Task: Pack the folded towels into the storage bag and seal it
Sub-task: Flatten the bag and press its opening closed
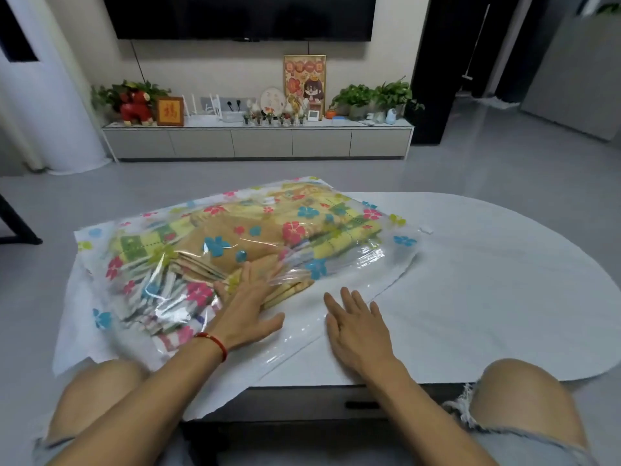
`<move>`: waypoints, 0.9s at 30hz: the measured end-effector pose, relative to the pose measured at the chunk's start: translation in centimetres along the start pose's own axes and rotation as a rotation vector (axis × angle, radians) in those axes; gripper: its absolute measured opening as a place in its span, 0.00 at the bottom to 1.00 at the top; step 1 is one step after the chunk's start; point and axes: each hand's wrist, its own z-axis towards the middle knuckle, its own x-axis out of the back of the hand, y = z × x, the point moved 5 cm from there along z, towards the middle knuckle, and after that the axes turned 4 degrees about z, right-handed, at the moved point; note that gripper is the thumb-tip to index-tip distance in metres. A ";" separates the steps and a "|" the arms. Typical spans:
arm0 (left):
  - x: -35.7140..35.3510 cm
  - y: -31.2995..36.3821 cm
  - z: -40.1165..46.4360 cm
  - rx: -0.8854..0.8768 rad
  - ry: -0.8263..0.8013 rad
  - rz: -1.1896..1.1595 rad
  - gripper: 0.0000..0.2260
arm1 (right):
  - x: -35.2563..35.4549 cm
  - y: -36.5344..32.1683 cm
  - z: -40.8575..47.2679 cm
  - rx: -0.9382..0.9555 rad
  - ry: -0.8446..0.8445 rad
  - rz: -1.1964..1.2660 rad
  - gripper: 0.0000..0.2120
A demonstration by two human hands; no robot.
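A clear storage bag (pixel 379 260) printed with coloured flowers lies flat on the white table (pixel 487 280), hanging over its left edge. Folded towels (pixel 215 237), orange, yellow-green and striped, sit inside it. My left hand (pixel 248 304) rests flat, fingers spread, on the bag over the towels' near edge; a red string circles that wrist. My right hand (pixel 356 324) lies flat with its fingers apart on the bag's empty clear part near the table's front edge. Whether the bag's mouth is sealed cannot be made out.
A small white clip-like piece (pixel 426 229) lies on the table just right of the bag. My knees frame the table's front edge. Grey floor, a low TV cabinet (pixel 258 142) with plants and ornaments, and a wall TV lie beyond.
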 end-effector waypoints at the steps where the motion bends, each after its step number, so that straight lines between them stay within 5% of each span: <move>1: 0.0 -0.6 0.2 -0.023 -0.017 -0.002 0.36 | -0.1 -0.3 -0.8 -0.018 -0.012 -0.014 0.26; 7: 1.1 -3.6 2.8 -0.055 -0.073 0.074 0.14 | -0.9 -3.5 -4.9 -0.091 -0.055 -0.102 0.29; 11: 1.6 -4.0 3.6 0.006 -0.067 0.086 0.10 | 0.1 -4.4 -5.0 -0.038 -0.062 -0.161 0.30; 14: 2.1 -3.0 2.2 -0.030 -0.027 0.146 0.20 | 2.4 -3.5 -4.6 0.082 -0.061 -0.128 0.26; 18: 2.6 -0.6 -2.2 -0.266 0.143 0.425 0.38 | 7.7 0.6 -4.8 0.129 -0.104 0.342 0.14; 20: 1.9 0.7 -4.4 -0.273 0.138 0.446 0.36 | 11.4 4.2 -4.2 0.036 0.149 0.418 0.11; 24: 0.8 6.1 -6.7 -0.439 0.202 0.279 0.13 | 15.7 13.1 -2.7 -0.396 0.640 0.497 0.12; 27: 0.9 11.7 -4.9 -0.515 0.322 0.125 0.14 | 14.7 18.0 0.1 -0.592 0.412 0.412 0.16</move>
